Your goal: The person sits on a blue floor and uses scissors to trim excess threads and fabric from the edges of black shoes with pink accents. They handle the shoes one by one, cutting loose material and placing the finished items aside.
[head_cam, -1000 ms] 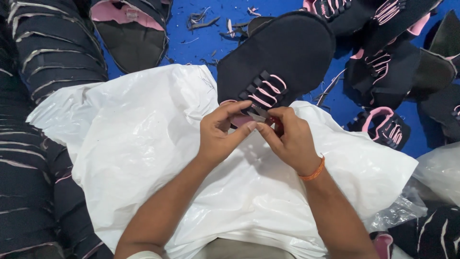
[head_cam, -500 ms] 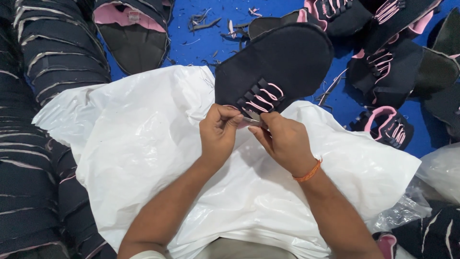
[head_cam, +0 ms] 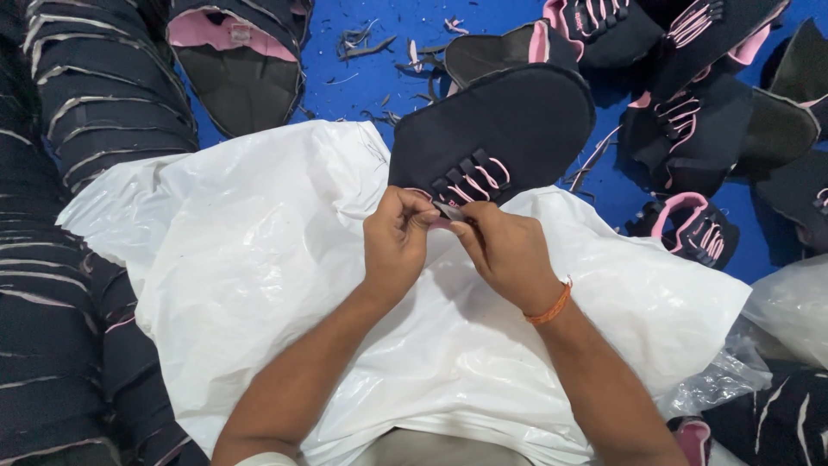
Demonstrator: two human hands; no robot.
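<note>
Nearest to us, a white plastic sheet (head_cam: 259,285) covers the lap, and both forearms reach out over it. Our left hand (head_cam: 395,246) and right hand (head_cam: 507,255) meet just beyond its middle, fingertips drawn together in a pinch on the near edge of a dark shoe upper (head_cam: 500,129) with pink laces (head_cam: 476,179); exactly what small part sits between the fingers we cannot tell. An orange band (head_cam: 552,306) circles the right wrist. The shoe upper lies flat, its near edge at the fingertips and the rest stretching away to the far right, partly on the plastic and partly on the blue floor (head_cam: 379,73). To the left, a stack of dark pieces (head_cam: 60,285) runs from near to far. Farther off, another upper with a pink lining (head_cam: 237,60) lies far left, and a heap of dark and pink uppers (head_cam: 707,103) fills the far right.
</note>
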